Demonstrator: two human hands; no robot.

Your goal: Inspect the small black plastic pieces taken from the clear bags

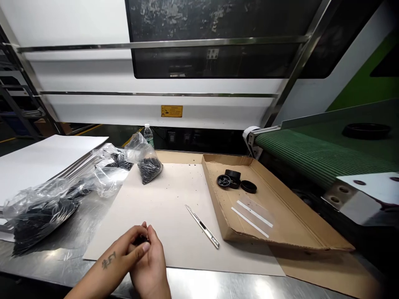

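My left hand (132, 251) and my right hand (152, 261) are closed together over the sheet's front left part. A small black piece (141, 239) shows between the fingers of both hands; most of it is hidden, so its kind does not show. To their right a slim silver craft knife (202, 227) lies on the beige cardboard sheet (174, 249), its blade end pointing away to the left. A clear plastic bag of small black pieces (150, 169) stands at the sheet's back left.
On the right, a shallow cardboard tray (222, 220) holds several round black parts (248, 186) and a clear plastic bag with white stripes (252, 218). More bags of black pieces (43, 222) lie left. Behind are a water bottle (149, 136) and a green conveyor belt (311, 158).
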